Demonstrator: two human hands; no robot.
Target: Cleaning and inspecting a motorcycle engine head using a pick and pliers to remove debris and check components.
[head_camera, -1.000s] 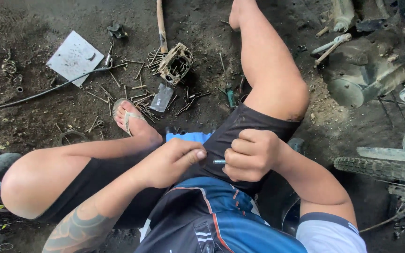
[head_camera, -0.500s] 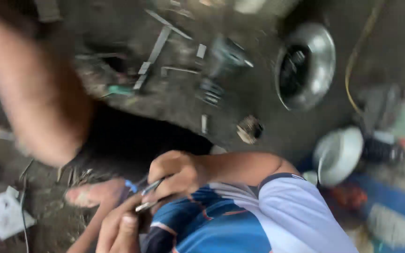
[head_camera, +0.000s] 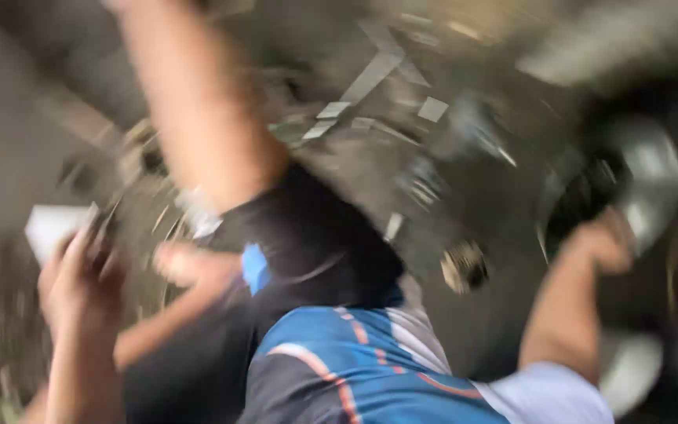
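My right hand [head_camera: 610, 239] reaches out to the round metal cover [head_camera: 653, 180]; grip unclear in blur. My left hand [head_camera: 80, 286] is raised, fingers loosely curled around a thin dark tool [head_camera: 97, 224].

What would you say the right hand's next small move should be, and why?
Probably close the fingers on the rim of the round metal cover. The right hand is already stretched out against its edge, while the left hand is raised apart on the other side. Blur hides the grip.

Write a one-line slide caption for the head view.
Blurred view: seated person's right hand reaches to a round metal cover, left hand raised near a white sheet on the littered ground.
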